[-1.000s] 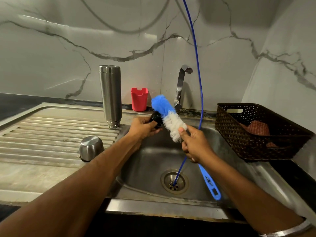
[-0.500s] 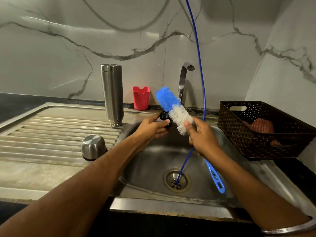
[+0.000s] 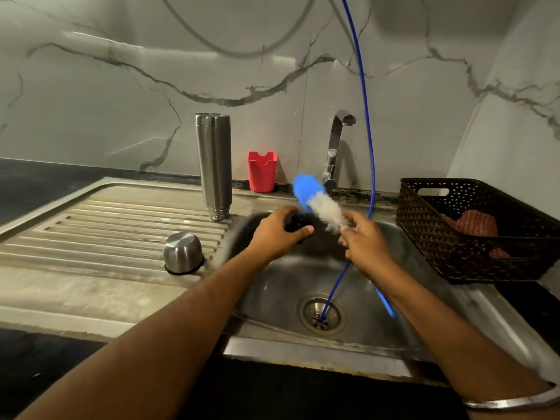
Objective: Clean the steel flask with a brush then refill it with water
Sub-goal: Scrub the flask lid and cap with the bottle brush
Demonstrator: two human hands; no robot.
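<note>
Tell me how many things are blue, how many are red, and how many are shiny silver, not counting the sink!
Blue: 2, the bottle brush and the thin hose.
Red: 2, the little cup and the cloth in the basket.
Shiny silver: 3, the flask, the steel cap and the tap.
Total: 7

The flask [image 3: 213, 165] is plain brushed silver, as is the small steel cup [image 3: 182, 253] lying mouth-down on the ribbed grey draining board [image 3: 106, 231]. The brush [image 3: 318, 201] has a bright blue bristle tip fading to white bristles, with a blue handle. A thin blue hose [image 3: 368, 131] runs into the dull steel sink [image 3: 288, 286]. The holder [image 3: 262, 171] is red. The basket [image 3: 472, 228] is dark brown with a perforated weave pattern, holding a reddish checked cloth [image 3: 477, 222]. The wall [image 3: 121, 86] is pale grey marble with dark veins. The bench [image 3: 36, 183] is black.
</note>
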